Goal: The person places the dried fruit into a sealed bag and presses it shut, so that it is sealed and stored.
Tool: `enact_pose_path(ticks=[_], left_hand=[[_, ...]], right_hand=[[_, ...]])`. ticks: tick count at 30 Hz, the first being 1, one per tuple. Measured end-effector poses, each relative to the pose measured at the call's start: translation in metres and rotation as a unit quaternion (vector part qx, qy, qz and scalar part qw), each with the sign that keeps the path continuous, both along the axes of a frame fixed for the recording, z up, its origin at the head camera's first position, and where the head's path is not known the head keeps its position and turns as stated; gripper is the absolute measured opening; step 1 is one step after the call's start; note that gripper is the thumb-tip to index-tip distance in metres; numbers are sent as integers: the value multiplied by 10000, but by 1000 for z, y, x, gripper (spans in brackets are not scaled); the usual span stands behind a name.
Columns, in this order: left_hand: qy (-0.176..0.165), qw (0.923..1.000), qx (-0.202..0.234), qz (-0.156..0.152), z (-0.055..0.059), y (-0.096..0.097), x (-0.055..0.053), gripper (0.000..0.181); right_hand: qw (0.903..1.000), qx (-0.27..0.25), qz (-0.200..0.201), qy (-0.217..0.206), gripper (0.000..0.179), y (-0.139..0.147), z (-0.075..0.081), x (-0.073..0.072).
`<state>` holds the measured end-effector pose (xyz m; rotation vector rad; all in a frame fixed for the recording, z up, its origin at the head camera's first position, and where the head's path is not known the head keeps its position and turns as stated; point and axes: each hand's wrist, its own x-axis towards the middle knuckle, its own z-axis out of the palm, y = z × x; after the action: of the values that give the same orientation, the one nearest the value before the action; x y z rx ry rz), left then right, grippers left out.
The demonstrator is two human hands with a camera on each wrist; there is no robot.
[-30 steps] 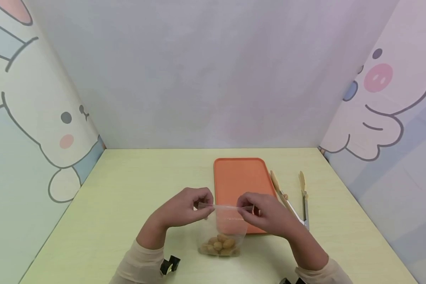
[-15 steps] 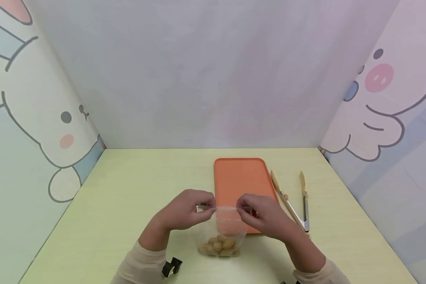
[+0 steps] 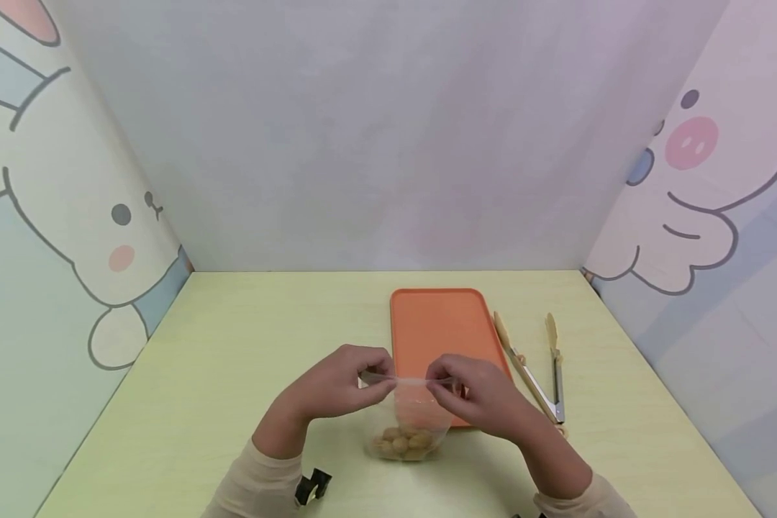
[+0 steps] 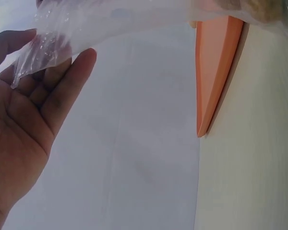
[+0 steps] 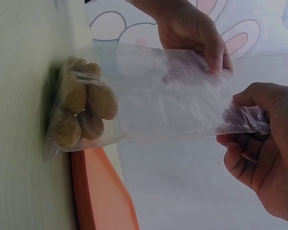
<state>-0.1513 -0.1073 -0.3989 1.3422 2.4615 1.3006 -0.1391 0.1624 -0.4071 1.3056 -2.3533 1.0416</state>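
Observation:
A clear plastic bag (image 3: 421,411) hangs upright between my hands, with several walnuts (image 5: 103,101) gathered at its bottom. My left hand (image 3: 338,383) pinches the left part of its top edge between thumb and fingers. On the other side, my right hand (image 3: 482,394) pinches the right part of the same edge. The two hands are a short gap apart. In the right wrist view the bag (image 5: 158,105) looks stretched, and its base is at or just above the table; I cannot tell which.
Behind the bag lies an orange tray (image 3: 440,324), partly covered by my right hand. Tongs (image 3: 536,386) with tan tips lie spread to the tray's right. A pale wall (image 3: 388,144) closes off the table's (image 3: 272,316) far edge.
My right hand has moved slightly left, closer to the left hand. The bag's bottom has risen a little and the walnuts have shifted inside. The tray stays put.

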Motion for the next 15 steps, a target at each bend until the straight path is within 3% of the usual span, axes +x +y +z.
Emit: enact_pose_path(ticks=[5,8,12,15], left_hand=[[-121,9999,-13,-59,-1,2,1,11],[246,9997,-81,-20,-1,4,1,12],[1000,9949,3,94,-2,6,1,13],[842,9964,67,66,-3,8,1,11]], right_hand=[[10000,-56,-37,37,13,-2,-2,1],[9997,-94,-151,136,14,-5,-5,1],[9989,-241,-207,332,15,-10,-7,2],[9992,-248,-237,207,17,-10,-7,3]])
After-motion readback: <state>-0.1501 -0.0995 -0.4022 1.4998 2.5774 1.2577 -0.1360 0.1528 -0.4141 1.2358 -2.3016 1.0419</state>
